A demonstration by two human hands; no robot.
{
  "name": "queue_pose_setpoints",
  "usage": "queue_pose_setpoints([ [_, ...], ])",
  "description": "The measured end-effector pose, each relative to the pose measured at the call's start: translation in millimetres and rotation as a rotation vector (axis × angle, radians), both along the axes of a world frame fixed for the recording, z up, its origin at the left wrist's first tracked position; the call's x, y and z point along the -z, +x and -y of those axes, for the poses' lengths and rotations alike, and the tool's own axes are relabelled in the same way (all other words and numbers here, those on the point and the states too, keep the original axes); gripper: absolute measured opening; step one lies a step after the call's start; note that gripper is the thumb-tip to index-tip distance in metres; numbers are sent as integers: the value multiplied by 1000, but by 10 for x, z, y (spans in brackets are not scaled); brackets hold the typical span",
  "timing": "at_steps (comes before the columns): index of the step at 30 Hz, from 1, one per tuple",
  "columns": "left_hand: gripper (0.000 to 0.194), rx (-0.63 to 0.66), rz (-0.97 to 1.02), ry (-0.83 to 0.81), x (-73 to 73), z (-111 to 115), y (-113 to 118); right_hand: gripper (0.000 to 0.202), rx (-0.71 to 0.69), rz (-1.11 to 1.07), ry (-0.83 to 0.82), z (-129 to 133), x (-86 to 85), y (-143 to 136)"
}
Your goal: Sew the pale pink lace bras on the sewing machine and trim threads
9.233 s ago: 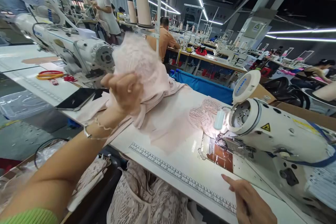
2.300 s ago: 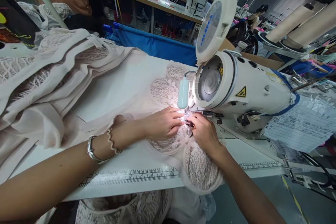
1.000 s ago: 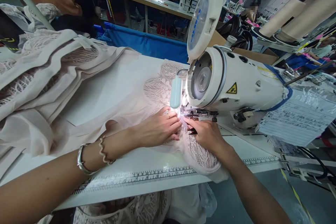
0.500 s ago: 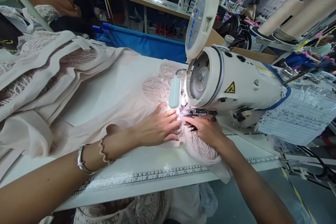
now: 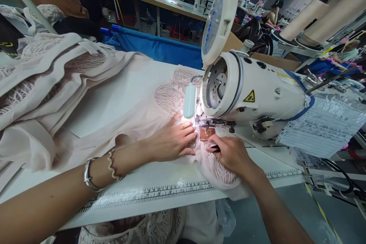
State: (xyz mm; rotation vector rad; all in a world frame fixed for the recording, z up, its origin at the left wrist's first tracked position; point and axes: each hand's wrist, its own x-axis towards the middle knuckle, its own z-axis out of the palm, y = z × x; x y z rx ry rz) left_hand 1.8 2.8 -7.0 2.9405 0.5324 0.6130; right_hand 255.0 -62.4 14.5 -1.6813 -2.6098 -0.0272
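Note:
Pale pink lace fabric point(image 5: 169, 97) lies under the needle area of a white sewing machine point(image 5: 263, 84), lit by a small lamp point(image 5: 190, 101). My left hand point(image 5: 177, 137) rests flat on the fabric just left of the needle, fingers stretched out. To the right, my right hand point(image 5: 230, 152) is curled at the lace edge, fingers closed round a small black pointed tool point(image 5: 215, 148), whose exact kind I cannot make out. An orange-brown plate point(image 5: 207, 134) shows between that hand and the presser area.
Layered lace garments point(image 5: 54, 80) are heaped at the left. A printed ruler scale point(image 5: 148, 194) runs along the table's front edge. The machine's round cover point(image 5: 220, 23) stands raised. Behind the table hangs blue cloth point(image 5: 160, 47); thread cones point(image 5: 305, 19) stand at right.
My right hand has drawn back right and down from the presser area, uncovering the orange-brown plate. The disc inside the machine's round opening, blurred before, now shows sharply. My left hand stays nearly still.

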Motion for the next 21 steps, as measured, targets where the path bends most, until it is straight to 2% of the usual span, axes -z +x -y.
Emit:
queue_pose_setpoints([
  [4, 48, -15, -24, 56, -11, 40, 22, 57, 80, 61, -47, 36, -2, 3],
  [7, 48, -9, -37, 58, -44, 70, 27, 76, 18, 102, -55, -30, -26, -4],
  [9, 47, -10, -44, 32, -59, 78, 23, 79, -20, 125, -86, -73, -48, -17],
  [13, 45, -15, -43, 26, -60, 68, 14, 75, -3, 156, -143, -135, -94, -60],
  [21, 58, -36, -39, 72, -55, 33, 14, 77, 82, 143, -226, -234, -166, -136],
])
